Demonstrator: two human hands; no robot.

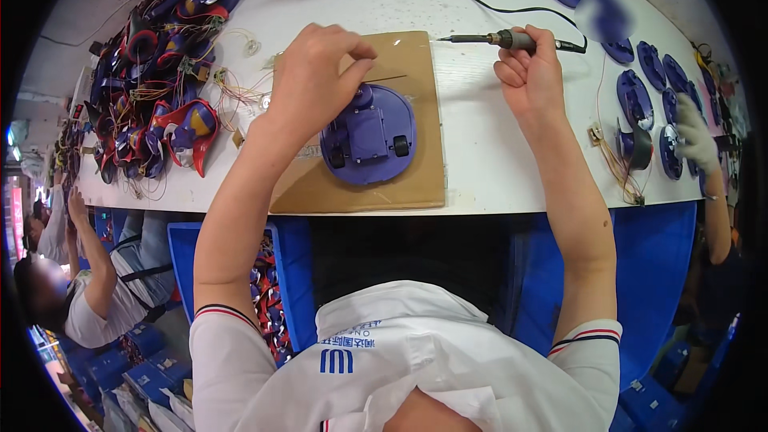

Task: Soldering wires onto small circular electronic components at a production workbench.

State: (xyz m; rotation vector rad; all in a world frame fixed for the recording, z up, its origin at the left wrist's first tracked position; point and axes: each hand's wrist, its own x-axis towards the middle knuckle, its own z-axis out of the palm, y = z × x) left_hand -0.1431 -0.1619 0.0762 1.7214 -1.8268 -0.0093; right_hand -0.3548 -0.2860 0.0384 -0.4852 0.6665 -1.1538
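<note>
Nearest, under the white counter (480, 160), stand blue bins (180, 248), the left one filled with red and blue parts. On the counter's near edge lies a flat brown cardboard mat (416, 184), and on it a round purple plastic toy base (370, 138), smooth and disc-shaped, with small black wheels on its upturned side; its boxy middle part runs near to far. The left hand (316, 80) rests on the far left of the toy base, fingers curled and pinched together over its far rim; what they pinch is too small to tell. Right of the mat, the right hand (530, 72) is closed around the grey handle of a soldering iron (496, 38), which lies along the counter left to right, its thin metal tip pointing left over the mat's far corner, its black cord trailing away. Far left sits a heap of red and blue shells (160, 72) tangled with wires. Far right, purple bases (640, 88) lie in rows, a co-worker's gloved hand (694, 136) beside them.
</note>
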